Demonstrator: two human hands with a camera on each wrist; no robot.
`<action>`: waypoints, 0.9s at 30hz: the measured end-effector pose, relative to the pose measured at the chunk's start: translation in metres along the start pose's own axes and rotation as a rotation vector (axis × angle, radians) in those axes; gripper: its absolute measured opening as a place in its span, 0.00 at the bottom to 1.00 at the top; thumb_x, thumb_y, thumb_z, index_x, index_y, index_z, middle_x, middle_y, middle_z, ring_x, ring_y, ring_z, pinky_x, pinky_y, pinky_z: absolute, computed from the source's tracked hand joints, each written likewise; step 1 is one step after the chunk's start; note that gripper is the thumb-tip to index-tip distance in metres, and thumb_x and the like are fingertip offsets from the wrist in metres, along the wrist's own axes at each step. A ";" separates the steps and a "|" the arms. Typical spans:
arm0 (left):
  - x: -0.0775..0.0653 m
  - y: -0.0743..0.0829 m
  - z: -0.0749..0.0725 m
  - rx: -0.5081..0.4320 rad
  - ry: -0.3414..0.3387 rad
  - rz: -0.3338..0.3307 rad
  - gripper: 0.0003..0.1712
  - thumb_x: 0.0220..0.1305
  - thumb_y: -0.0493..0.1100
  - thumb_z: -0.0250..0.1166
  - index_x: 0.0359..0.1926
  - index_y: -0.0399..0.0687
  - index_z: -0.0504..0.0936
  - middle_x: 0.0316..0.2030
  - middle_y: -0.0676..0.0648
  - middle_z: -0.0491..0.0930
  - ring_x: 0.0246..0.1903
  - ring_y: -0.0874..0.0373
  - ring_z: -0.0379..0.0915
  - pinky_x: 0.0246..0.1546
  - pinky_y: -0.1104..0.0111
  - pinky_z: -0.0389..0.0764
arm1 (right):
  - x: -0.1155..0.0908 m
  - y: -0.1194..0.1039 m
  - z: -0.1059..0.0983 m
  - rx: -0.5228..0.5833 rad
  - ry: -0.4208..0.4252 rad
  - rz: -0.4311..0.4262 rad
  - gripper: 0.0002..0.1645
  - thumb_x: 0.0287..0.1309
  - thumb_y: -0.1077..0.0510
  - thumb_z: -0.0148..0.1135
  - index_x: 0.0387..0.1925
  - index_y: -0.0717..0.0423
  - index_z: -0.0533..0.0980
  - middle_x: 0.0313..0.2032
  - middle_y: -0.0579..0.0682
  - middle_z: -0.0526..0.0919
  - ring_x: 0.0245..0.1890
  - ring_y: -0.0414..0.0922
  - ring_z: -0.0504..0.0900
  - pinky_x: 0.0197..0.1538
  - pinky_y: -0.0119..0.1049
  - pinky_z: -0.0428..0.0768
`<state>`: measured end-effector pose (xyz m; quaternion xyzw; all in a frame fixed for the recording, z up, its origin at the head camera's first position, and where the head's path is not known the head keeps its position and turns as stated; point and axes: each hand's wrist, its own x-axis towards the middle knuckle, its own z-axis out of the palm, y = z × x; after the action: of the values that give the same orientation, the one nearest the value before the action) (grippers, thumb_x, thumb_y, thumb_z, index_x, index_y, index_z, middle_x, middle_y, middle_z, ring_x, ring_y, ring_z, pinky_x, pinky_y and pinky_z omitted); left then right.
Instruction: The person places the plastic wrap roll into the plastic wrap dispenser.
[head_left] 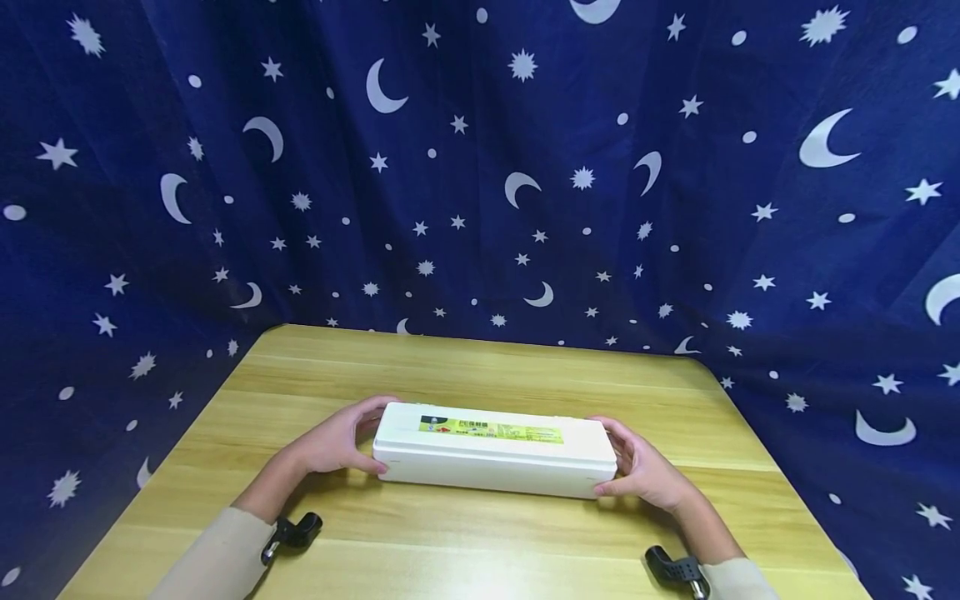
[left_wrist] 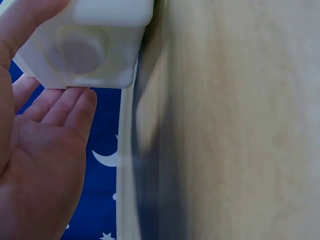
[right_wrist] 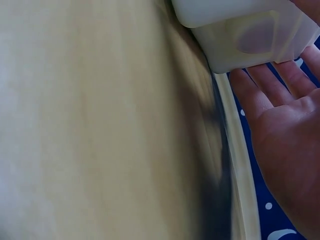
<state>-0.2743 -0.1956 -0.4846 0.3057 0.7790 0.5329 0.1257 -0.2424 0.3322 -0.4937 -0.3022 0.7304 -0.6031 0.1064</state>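
A long white cling film box (head_left: pixel 487 477) sits level over the middle of the table, with a yellow-green printed label (head_left: pixel 491 429) on its lid. My left hand (head_left: pixel 337 437) grips its left end, thumb on the near side and fingers at the far side. At the other end, my right hand (head_left: pixel 648 471) holds it the same way. Both wrist views show a translucent end of the box (left_wrist: pixel 117 75) with a round shape, like a roll's end, showing through. Fingertips touch the box's far wall in the right wrist view.
The wood-grain table (head_left: pixel 450 542) has rounded far corners. Behind and beside it hangs a dark blue curtain (head_left: pixel 465 183) with moons and stars. A black wrist camera (head_left: pixel 292 533) is strapped to the left sleeve, another camera (head_left: pixel 671 567) to the right.
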 end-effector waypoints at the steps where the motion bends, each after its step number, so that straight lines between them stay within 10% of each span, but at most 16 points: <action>1: 0.000 0.000 0.000 0.008 0.008 -0.001 0.56 0.41 0.42 0.86 0.72 0.55 0.66 0.68 0.49 0.74 0.72 0.47 0.65 0.68 0.80 0.65 | 0.000 0.000 0.000 0.006 0.001 -0.004 0.58 0.42 0.76 0.77 0.74 0.65 0.57 0.65 0.48 0.75 0.63 0.38 0.77 0.61 0.33 0.82; 27: 0.000 0.000 0.000 0.057 0.046 -0.009 0.55 0.40 0.47 0.87 0.71 0.51 0.71 0.66 0.48 0.77 0.68 0.49 0.73 0.65 0.77 0.72 | -0.002 -0.001 0.002 -0.034 0.077 0.056 0.58 0.40 0.74 0.79 0.73 0.67 0.60 0.65 0.39 0.77 0.62 0.34 0.79 0.59 0.32 0.83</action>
<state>-0.2746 -0.1960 -0.4846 0.2932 0.7980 0.5167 0.1014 -0.2393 0.3319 -0.4936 -0.2599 0.7524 -0.5985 0.0901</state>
